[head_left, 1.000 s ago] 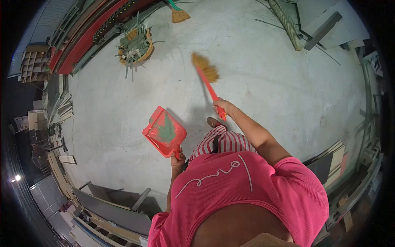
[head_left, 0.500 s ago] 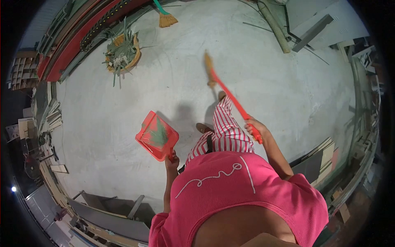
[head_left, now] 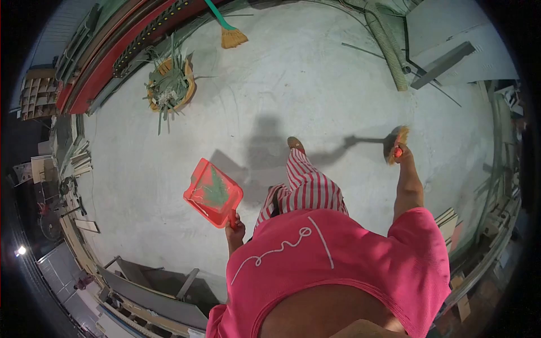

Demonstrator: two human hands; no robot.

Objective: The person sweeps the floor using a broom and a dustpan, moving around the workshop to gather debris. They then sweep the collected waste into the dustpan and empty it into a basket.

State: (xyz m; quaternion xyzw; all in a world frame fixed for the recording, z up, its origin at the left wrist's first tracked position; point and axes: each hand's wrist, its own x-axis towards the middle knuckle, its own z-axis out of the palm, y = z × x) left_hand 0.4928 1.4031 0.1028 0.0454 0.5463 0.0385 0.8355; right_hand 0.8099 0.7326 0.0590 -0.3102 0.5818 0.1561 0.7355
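"out to the person's right, what's the right hand (head_left: 404, 153) doing?"

"it's closing around the red handle of a broom (head_left: 402, 137), and the arm is reaching well away from the body. the handle is pointing up toward the camera, with the tan bristles showing behind the hand. i can't tell whether they're touching the floor (head_left: 338, 107)."

"and the left hand (head_left: 236, 228)?"

"that one is gripping the short handle of a red dustpan (head_left: 235, 195), holding it out in front and to the left. the pan's open face is turning up to the camera, and its shadow is falling on the floor just beside it."

"is it carrying anything?"

"a green patch is showing inside, with a few pale strands near the left edge. i can't make out whether the green is loose bits."

"what's lying farther off?"

"toward the upper left, a round yellowish basket (head_left: 191, 93) is holding a tangle of grey-green strips (head_left: 170, 79), some of them hanging over its rim. to the right of that, a green-handled broom (head_left: 233, 38) is resting its bristles on the floor. at the upper right, a ribbed hose (head_left: 389, 50) is lying near a grey panel (head_left: 448, 63)."
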